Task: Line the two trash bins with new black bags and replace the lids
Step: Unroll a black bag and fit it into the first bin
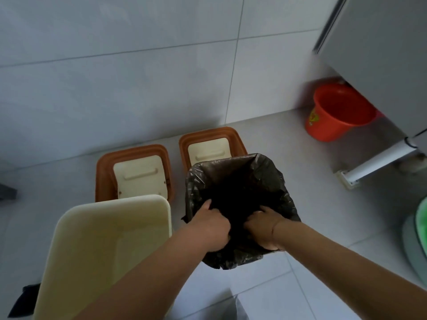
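Observation:
A black bag [233,179] lines the right bin, its edge folded over the rim all round, so the bin itself is hidden. My left hand [211,225] grips the bag's near edge. My right hand [263,225] holds the same edge a little to the right, fingers inside the opening. The left bin [108,241] is cream and stands open with no bag in it. Two brown lids with cream flaps lie on the floor against the wall: one [134,172] behind the left bin, the other [211,146] behind the lined bin.
A red bucket [337,112] stands at the back right under a grey cabinet [381,54]. A white pipe [381,161] runs low on the right. A green and white object [418,239] sits at the right edge. Something dark [25,301] lies left of the cream bin.

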Motion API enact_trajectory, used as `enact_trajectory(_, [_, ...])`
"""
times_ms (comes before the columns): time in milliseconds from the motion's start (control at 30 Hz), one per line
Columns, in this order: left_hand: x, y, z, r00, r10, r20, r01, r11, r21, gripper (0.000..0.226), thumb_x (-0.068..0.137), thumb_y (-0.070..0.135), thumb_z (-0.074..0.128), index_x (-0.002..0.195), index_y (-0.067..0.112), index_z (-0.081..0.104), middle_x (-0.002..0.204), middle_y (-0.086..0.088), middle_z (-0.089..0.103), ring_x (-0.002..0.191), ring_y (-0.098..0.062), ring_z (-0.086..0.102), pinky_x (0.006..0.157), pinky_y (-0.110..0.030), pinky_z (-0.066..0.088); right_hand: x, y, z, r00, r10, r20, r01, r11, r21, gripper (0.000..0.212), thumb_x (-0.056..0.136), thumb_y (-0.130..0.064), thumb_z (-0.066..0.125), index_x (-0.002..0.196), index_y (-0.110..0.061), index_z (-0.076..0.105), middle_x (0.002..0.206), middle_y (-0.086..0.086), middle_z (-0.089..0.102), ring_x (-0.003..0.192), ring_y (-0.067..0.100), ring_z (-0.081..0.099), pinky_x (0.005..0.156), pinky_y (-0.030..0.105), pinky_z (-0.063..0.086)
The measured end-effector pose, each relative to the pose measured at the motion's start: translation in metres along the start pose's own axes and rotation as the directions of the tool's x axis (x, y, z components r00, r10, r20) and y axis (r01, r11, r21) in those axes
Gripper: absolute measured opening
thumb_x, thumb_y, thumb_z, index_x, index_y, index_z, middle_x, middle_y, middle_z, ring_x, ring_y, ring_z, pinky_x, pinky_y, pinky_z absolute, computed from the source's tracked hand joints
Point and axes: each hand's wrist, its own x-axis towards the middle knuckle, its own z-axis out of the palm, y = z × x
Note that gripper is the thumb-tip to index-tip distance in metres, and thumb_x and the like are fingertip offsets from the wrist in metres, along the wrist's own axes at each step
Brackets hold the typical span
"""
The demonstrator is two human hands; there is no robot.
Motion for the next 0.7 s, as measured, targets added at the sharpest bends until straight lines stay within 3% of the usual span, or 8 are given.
enact_trajectory(67, [-0.002,0.004,-0.003,0.953,-0.098,0.285,0.055,0.987,0.153,0.04,0.095,0.027,0.041,0.131,0.013,0.05,0.133,-0.012,0.054,0.129,-0.031,0.042,0.117,-0.045,0.016,-0.008,-0.001,0.006,0.981,0.05,0.187,-0.064,0.996,0.065,0.043,0.098,-0.034,0.036,0.137,-0.018,0.047,0.138,0.01,0.052,0.131,0.031,0.044,0.114,0.041,0.029])
enact_trajectory(167, [-0.004,0.008,-0.008,0.949,-0.104,0.298,0.074,0.991,0.109,0.038,0.094,0.021,0.041,0.129,0.013,0.051,0.133,-0.012,0.053,0.125,-0.032,0.045,0.111,-0.045,0.024,-0.019,0.006,-0.004,0.999,0.032,0.042,-0.039,0.98,0.193,0.038,0.097,-0.031,0.04,0.127,-0.016,0.056,0.127,0.01,0.061,0.117,0.03,0.056,0.099,0.037,0.044])
enact_trajectory(233, [-0.006,0.006,-0.015,0.994,-0.106,0.016,0.106,0.993,-0.044,0.031,0.091,0.022,0.045,0.117,0.015,0.06,0.122,-0.009,0.06,0.117,-0.03,0.051,0.104,-0.044,0.03,-0.026,0.013,-0.009,0.95,0.06,-0.306,0.05,0.94,0.338,0.032,0.093,-0.03,0.045,0.121,-0.022,0.059,0.12,0.003,0.064,0.11,0.025,0.059,0.093,0.035,0.047])
enact_trajectory(267, [-0.006,0.002,-0.017,0.964,-0.141,-0.224,0.124,0.988,-0.088,0.031,0.089,0.02,0.048,0.117,0.018,0.06,0.124,-0.007,0.059,0.119,-0.028,0.05,0.104,-0.044,0.031,-0.03,0.018,-0.012,0.847,0.139,-0.512,0.067,0.93,0.362,0.032,0.09,-0.028,0.049,0.121,-0.025,0.058,0.12,0.001,0.063,0.11,0.024,0.058,0.094,0.036,0.046])
enact_trajectory(333, [-0.005,-0.012,-0.022,0.728,-0.309,-0.612,0.227,0.951,-0.211,0.047,0.084,0.012,0.056,0.131,0.019,0.051,0.139,-0.007,0.047,0.131,-0.028,0.041,0.111,-0.044,0.028,-0.034,0.03,-0.013,0.592,0.388,-0.707,-0.094,0.904,0.417,0.045,0.086,-0.027,0.058,0.13,-0.026,0.051,0.128,0.003,0.054,0.116,0.025,0.052,0.1,0.039,0.04])
enact_trajectory(367, [-0.005,-0.02,-0.025,0.626,-0.415,-0.661,0.283,0.91,-0.303,0.059,0.083,0.008,0.058,0.139,0.018,0.043,0.146,-0.009,0.038,0.134,-0.029,0.036,0.113,-0.044,0.027,-0.036,0.036,-0.012,0.544,0.512,-0.665,-0.196,0.848,0.493,0.056,0.085,-0.029,0.06,0.138,-0.027,0.041,0.134,0.005,0.047,0.12,0.028,0.049,0.102,0.041,0.039])
enact_trajectory(500, [-0.001,-0.038,-0.026,0.706,-0.579,-0.408,0.364,0.791,-0.492,0.081,0.081,-0.008,0.053,0.15,0.015,0.016,0.148,-0.01,0.031,0.122,-0.031,0.047,0.098,-0.038,0.044,-0.03,0.045,0.005,0.756,0.552,-0.352,-0.159,0.676,0.72,0.077,0.092,-0.018,0.05,0.151,-0.031,0.002,0.14,0.011,0.043,0.118,0.032,0.052,0.099,0.042,0.044])
enact_trajectory(700, [-0.005,-0.048,-0.021,0.771,-0.534,-0.347,0.379,0.822,-0.425,0.051,0.081,-0.011,0.048,0.127,0.01,0.05,0.12,-0.008,0.054,0.103,-0.03,0.06,0.083,-0.039,0.052,-0.03,0.045,0.014,0.786,0.476,-0.396,-0.094,0.724,0.684,0.076,0.092,-0.018,0.048,0.151,-0.031,0.002,0.138,0.01,0.05,0.114,0.031,0.056,0.093,0.038,0.049])
